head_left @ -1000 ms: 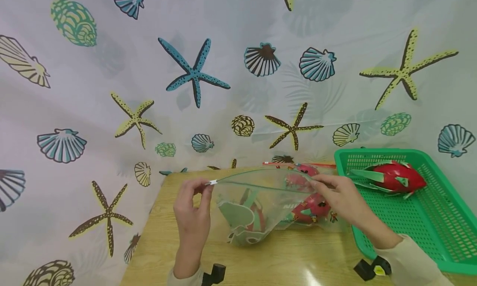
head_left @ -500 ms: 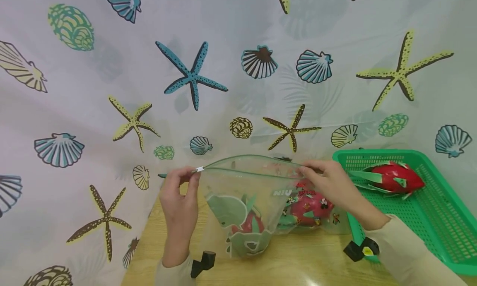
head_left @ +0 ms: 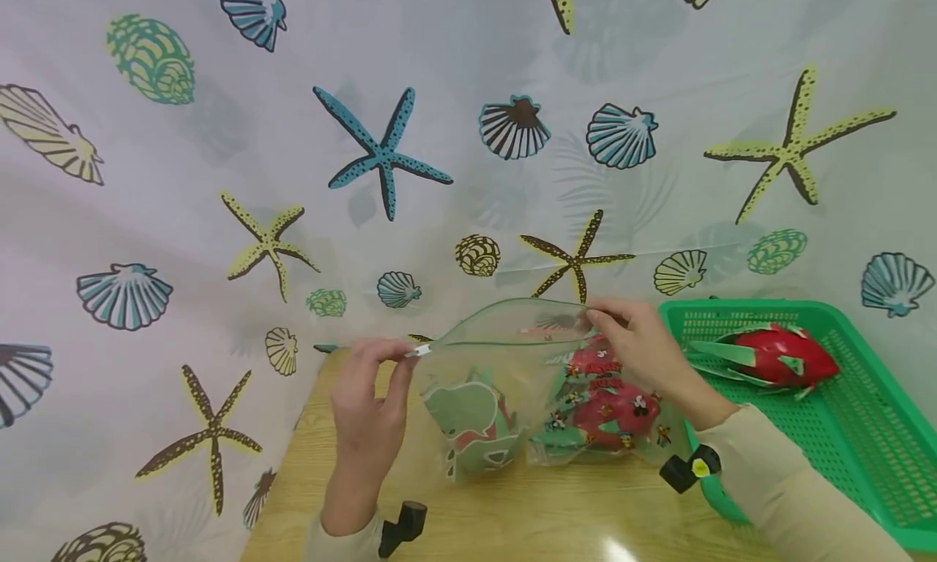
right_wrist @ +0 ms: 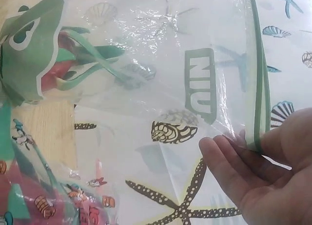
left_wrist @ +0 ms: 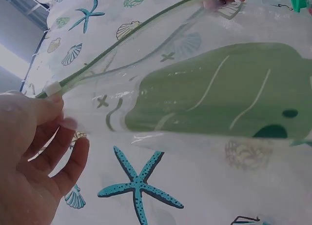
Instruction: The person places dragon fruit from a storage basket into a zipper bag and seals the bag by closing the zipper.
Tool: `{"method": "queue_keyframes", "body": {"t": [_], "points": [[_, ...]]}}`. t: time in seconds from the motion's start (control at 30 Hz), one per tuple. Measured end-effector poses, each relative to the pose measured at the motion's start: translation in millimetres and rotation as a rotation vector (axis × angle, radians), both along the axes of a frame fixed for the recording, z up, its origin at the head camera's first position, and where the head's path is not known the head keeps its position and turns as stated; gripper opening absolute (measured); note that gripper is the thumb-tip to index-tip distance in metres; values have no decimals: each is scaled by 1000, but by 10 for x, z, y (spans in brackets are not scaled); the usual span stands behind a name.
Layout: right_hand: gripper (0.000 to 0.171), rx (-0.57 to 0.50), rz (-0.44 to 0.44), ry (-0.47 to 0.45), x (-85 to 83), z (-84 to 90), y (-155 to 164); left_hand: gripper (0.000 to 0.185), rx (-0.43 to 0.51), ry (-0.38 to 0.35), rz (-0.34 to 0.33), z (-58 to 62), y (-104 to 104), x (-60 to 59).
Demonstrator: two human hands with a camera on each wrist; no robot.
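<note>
A clear zip bag (head_left: 483,383) printed with green shapes is held up over the wooden table (head_left: 527,513). My left hand (head_left: 366,407) pinches its white slider (head_left: 420,350) at the left end of the green zip strip (left_wrist: 131,37). My right hand (head_left: 637,350) pinches the strip's right end (right_wrist: 258,112). A red dragon fruit (head_left: 468,436) with green scales sits inside the bag. A second printed bag (head_left: 607,407) with a red dragon fruit inside lies on the table just behind and to the right.
A green mesh basket (head_left: 864,448) at the right holds another dragon fruit (head_left: 769,360). A seashell and starfish curtain (head_left: 381,155) hangs behind the table. The table's left edge (head_left: 293,464) is close to my left forearm.
Both hands raised the bag's top off the table, then the left hand moved slightly down and right. The bag's mouth bowed upward between the hands.
</note>
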State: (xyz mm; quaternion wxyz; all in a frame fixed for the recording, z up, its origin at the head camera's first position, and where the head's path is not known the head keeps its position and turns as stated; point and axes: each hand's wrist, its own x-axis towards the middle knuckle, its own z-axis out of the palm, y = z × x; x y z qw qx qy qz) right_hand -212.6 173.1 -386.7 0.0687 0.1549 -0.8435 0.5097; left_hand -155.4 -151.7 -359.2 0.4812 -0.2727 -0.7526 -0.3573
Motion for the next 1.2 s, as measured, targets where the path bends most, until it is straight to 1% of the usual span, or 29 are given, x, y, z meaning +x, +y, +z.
{"method": "queue_keyframes", "body": {"t": [0.07,0.13,0.23,0.27,0.37,0.43,0.5,0.6,0.73,0.8,0.9,0.97,1.07,1.2], "points": [[31,28,-26,-3,-9,-36,57,12,-50,3,-64,-34,59,40],[33,67,-56,-4,-9,-62,121,16,-82,-14,-134,-57,127,81],[34,90,-78,-14,-3,-84,204,7,-97,-74,-220,-67,227,134],[35,90,-77,-23,-3,-94,227,7,-100,-103,-253,-66,257,148],[36,37,-48,-90,-1,-128,281,26,-117,-199,-334,-73,336,175],[36,12,-36,-126,2,-161,311,37,-144,-246,-388,-89,383,185],[37,-11,-29,-153,12,-191,338,44,-183,-288,-436,-115,426,190],[39,-12,-25,-161,35,-233,375,49,-257,-350,-474,-165,482,199],[40,-3,-17,-164,64,-280,427,51,-331,-433,-479,-227,529,223],[39,-3,-18,-171,79,-296,451,50,-350,-445,-478,-253,545,236],[37,-10,-17,-185,105,-319,487,46,-367,-415,-470,-283,571,251],[37,-22,-18,-197,124,-336,509,44,-375,-377,-454,-300,589,261],[36,-35,-17,-207,156,-365,543,43,-382,-350,-389,-319,610,280],[36,-52,-18,-218,196,-391,576,38,-395,-375,-266,-326,619,319]]}}
